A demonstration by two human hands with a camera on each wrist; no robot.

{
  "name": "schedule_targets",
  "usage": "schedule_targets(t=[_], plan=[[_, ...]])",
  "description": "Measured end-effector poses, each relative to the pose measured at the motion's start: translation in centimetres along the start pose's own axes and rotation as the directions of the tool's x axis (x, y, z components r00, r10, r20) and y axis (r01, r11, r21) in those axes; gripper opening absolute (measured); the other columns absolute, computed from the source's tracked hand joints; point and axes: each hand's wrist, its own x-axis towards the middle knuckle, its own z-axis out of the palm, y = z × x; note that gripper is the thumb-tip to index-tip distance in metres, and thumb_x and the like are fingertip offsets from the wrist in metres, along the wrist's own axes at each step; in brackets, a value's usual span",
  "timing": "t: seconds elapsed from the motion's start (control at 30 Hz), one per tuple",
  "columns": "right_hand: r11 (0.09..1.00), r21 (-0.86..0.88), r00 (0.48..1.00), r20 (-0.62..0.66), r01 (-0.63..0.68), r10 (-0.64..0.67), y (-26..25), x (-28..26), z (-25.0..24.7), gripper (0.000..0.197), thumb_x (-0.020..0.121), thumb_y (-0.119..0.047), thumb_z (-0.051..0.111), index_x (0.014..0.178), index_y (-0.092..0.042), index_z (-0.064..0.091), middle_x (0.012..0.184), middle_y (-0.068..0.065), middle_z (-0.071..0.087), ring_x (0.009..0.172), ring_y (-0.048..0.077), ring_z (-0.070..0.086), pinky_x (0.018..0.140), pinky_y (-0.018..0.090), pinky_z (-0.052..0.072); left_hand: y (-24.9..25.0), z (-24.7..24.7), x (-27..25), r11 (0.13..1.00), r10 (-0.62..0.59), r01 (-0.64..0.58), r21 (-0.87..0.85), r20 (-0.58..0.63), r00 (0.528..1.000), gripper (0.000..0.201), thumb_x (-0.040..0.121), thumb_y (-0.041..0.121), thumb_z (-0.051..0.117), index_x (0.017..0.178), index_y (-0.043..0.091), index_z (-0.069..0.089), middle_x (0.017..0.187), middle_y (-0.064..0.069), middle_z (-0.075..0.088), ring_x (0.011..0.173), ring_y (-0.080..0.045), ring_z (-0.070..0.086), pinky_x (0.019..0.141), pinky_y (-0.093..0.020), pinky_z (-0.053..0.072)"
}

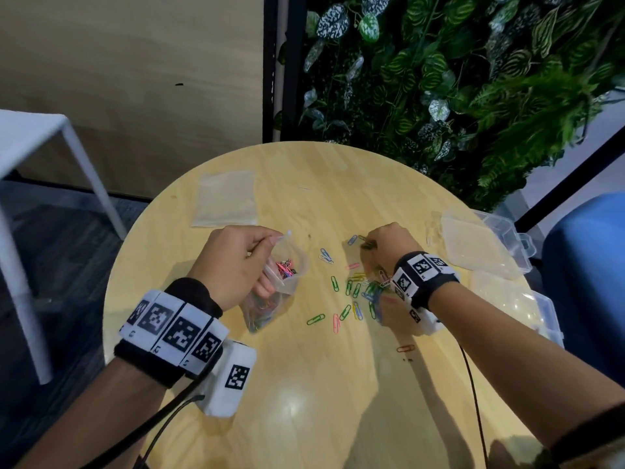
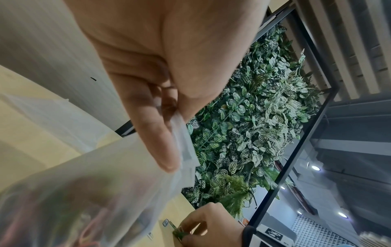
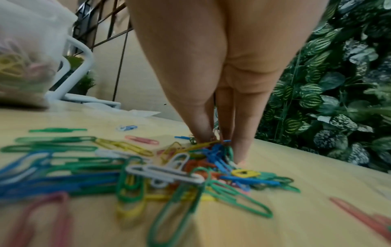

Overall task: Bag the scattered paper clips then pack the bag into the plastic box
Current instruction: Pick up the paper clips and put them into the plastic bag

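A clear zip bag (image 1: 267, 299) partly filled with coloured paper clips hangs just above the round wooden table (image 1: 304, 384). My left hand (image 1: 270, 240) pinches its rim and holds the mouth wide; the left wrist view shows thumb and finger on the bag's rim (image 2: 180, 127). Several loose paper clips (image 1: 351, 292) lie scattered to the bag's right. My right hand (image 1: 372, 243) points fingers-down at the far edge of the pile, its fingertips (image 3: 203, 133) closing on a small cluster of clips (image 3: 213, 148). A clear plastic box (image 1: 473, 245) lies open at the table's right edge.
A flat stack of empty clear bags (image 1: 225, 198) lies at the table's far left. A second clear plastic box (image 1: 517, 299) sits near the right edge. One orange clip (image 1: 405, 349) lies apart, nearer me. A plant wall (image 1: 473, 79) stands behind; a white table (image 1: 20, 137) is left.
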Motion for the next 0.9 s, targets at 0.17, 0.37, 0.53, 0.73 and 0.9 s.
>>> schedule_targets(t=[0.17,0.37,0.53,0.73,0.9], plan=[[0.875,0.439,0.97,-0.027,-0.205,0.241,2.8,-0.6,-1.1,0.019,0.085,-0.013,0.066,0.101,-0.009,0.075,0.099,0.008,0.073,0.08,0.021,0.068,0.075,0.027,0.055,-0.3,-0.1,0.0,0.999,-0.046,0.046,-0.015,-0.003,0.999,0.024,0.101,0.022,0.053,0.115,0.013,0.07,0.064,-0.014,0.073,0.052,-0.028,0.071,0.054,-0.035,0.061],[-0.044,0.948,0.926,0.318,-0.315,0.205,3.7,-2.7,-1.5,0.027,0.09,-0.001,0.058,0.115,0.011,0.058,0.114,0.028,0.063,0.068,0.015,0.071,0.062,0.022,0.059,-0.5,0.4,-0.1,0.995,-0.098,0.098,-0.015,0.027,0.995,0.023,0.101,0.02,0.053,0.113,0.01,0.069,0.06,-0.015,0.073,0.051,-0.028,0.071,0.051,-0.029,0.058],[-0.424,0.833,0.932,0.352,-0.355,-0.088,-0.3,-5.6,-3.7,0.022,0.093,0.0,0.053,0.113,0.005,0.059,0.101,0.016,0.067,0.083,0.018,0.073,0.065,0.02,0.059,-0.5,0.8,0.1,0.998,-0.056,0.057,0.022,-0.007,0.998,0.023,0.101,0.019,0.051,0.109,0.011,0.071,0.065,-0.011,0.073,0.055,-0.026,0.072,0.06,-0.035,0.061],[-0.301,0.861,0.886,0.3,-0.411,-0.353,-7.0,-8.5,-4.3,0.024,0.094,0.004,0.048,0.113,0.011,0.06,0.095,0.016,0.07,0.082,0.018,0.072,0.077,0.019,0.058,0.4,1.4,0.0,0.999,-0.045,0.045,0.006,-0.015,0.999,0.023,0.102,0.014,0.048,0.108,0.014,0.07,0.068,-0.017,0.073,0.053,-0.027,0.072,0.054,-0.034,0.062],[-0.175,0.92,0.923,0.308,-0.351,-0.232,-9.8,-8.1,-3.7,0.017,0.093,0.005,0.05,0.105,0.01,0.061,0.093,0.019,0.065,0.067,0.016,0.069,0.072,0.021,0.059,0.6,1.8,0.0,0.999,-0.027,0.027,0.024,-0.006,1.0,0.024,0.101,0.014,0.049,0.098,0.006,0.072,0.065,-0.018,0.073,0.052,-0.028,0.072,0.057,-0.042,0.062]])
